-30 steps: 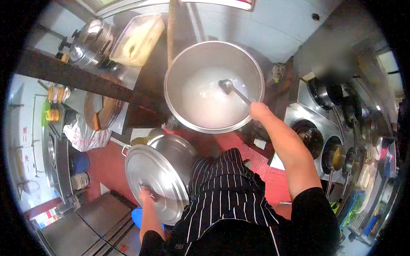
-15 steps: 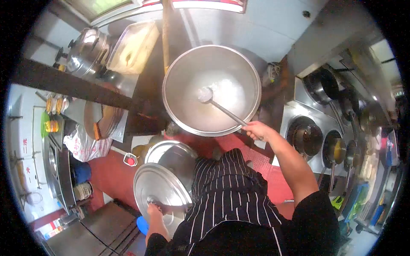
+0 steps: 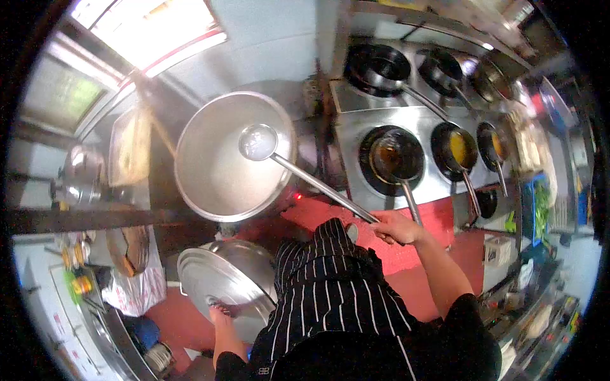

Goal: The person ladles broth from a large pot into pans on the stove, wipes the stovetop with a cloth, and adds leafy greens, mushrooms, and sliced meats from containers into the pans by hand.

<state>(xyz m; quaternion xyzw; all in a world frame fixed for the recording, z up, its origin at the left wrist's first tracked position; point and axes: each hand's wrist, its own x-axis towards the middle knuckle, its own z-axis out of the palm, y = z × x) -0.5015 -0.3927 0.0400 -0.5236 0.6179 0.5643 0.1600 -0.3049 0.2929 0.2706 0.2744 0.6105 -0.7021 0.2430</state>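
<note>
My right hand [image 3: 396, 227] is closed round the end of a long-handled ladle [image 3: 324, 188]. The ladle's round bowl holds a whitish, cloudy liquid [image 3: 259, 142] and hangs over the right part of a large steel stockpot [image 3: 184, 181]. Pale liquid [image 3: 222, 181] shows inside that pot. Down on the left, my left hand [image 3: 220, 312] grips the knob of a wide metal lid [image 3: 198, 279]. The lid is tilted over a second steel pot [image 3: 244, 251] and covers part of it.
To the right is a steel stove [image 3: 346, 136] with several dark pans, among them a wok [image 3: 389, 155] and a pan with yellow contents [image 3: 459, 147]. A rectangular tub [image 3: 130, 146] and a lidded pot [image 3: 82, 171] stand at left. Red floor [image 3: 419, 279] lies below.
The ladle has risen out of the pot's liquid and moved right, carrying liquid in its bowl. My view has turned right toward the stove. My left hand still holds the lid.
</note>
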